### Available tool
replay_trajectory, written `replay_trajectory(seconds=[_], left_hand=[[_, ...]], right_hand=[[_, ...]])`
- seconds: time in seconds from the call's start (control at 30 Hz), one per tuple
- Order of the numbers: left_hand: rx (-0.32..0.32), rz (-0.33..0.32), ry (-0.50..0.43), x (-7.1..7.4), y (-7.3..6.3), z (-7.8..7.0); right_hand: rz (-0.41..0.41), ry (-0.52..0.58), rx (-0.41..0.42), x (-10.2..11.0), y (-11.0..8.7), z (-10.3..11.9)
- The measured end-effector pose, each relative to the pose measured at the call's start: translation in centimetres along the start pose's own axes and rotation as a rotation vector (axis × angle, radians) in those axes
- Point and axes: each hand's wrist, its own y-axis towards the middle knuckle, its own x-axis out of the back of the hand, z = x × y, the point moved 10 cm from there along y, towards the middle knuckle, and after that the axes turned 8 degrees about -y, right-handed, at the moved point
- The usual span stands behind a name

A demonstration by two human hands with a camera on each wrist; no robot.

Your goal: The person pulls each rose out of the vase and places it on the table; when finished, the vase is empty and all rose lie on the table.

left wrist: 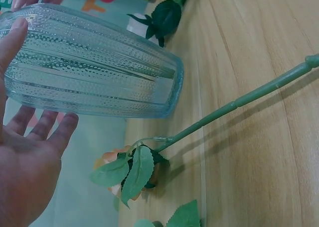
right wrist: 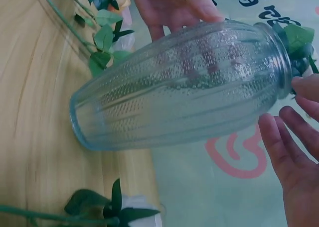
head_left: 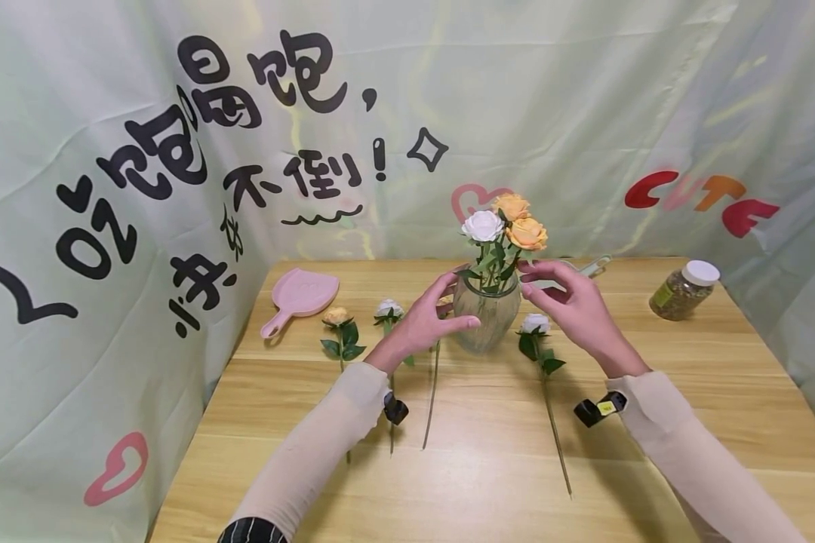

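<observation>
A ribbed clear glass vase stands upright on the table, holding a white rose and two orange roses. My left hand cups loosely round the vase's left side, fingers spread and thumb across its front. Beside the rim on the right, my right hand has relaxed fingers, with fingertips right at the rim and lower leaves. In the left wrist view, an orange rose lies below the vase; my left hand partly hides it in the head view. A white rose lies under my right hand.
Left of the vase lie another orange rose and a white rose, stems pointing toward me. A pink dustpan is at the back left. A white-lidded jar stands at right. Behind my right hand shows a pale green handle.
</observation>
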Motion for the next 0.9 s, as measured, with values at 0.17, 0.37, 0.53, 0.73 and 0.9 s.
replay_trajectory(seconds=[0.17,0.37,0.53,0.73,0.9], left_hand=[[-0.003,0.001,-0.01,0.0,0.0,0.0],[-0.006,0.002,0.001,0.0,0.0,-0.2],[-0.023,0.001,0.005,0.1,0.0,-0.3],[-0.028,0.0,-0.002,0.1,0.0,-0.3],[-0.014,0.001,0.014,0.0,-0.1,-0.3]], right_hand=[[0.031,-0.028,-0.014,-0.7,0.5,0.1],[0.027,-0.009,0.064,-0.8,0.9,0.8],[0.018,0.009,0.13,-0.9,1.1,1.6],[-0.079,0.096,0.185,-0.2,1.4,2.5],[-0.171,0.19,0.233,0.7,1.5,3.2]])
